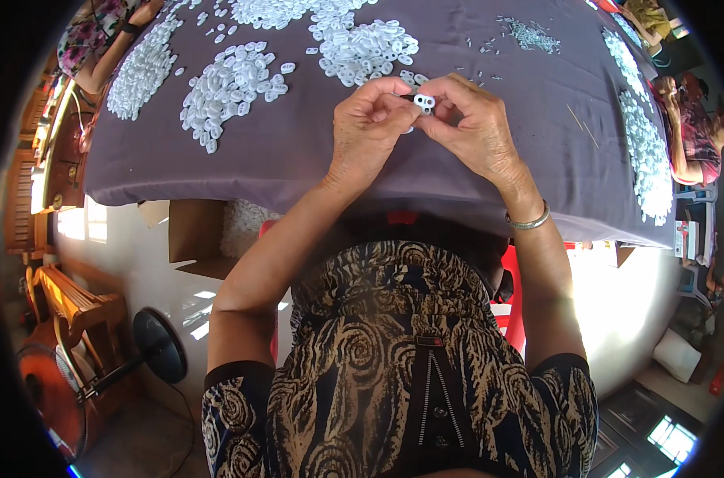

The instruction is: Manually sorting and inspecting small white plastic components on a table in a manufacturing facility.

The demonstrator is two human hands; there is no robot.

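Over the dark purple tablecloth, a small white oval plastic piece with two dark holes (425, 102) is held up between my fingertips. My right hand (480, 126) pinches it between thumb and forefinger. At its left edge my left hand (363, 134) is closed, thumb and fingers pressed together against the piece. Whether another small part is between the left fingers is hidden. Just behind the fingertips lie a few similar white pieces, partly covered by my hands. A pile of white oval pieces (370, 52) sits beyond my left hand.
More white pieces form a pile (230, 88) at left and heaps along the right edge (647, 155). Small metallic-looking parts (532, 35) lie at the far right, thin sticks (583, 127) nearer. Other people sit at both sides. Below are a cardboard box (199, 231) and a fan (51, 394).
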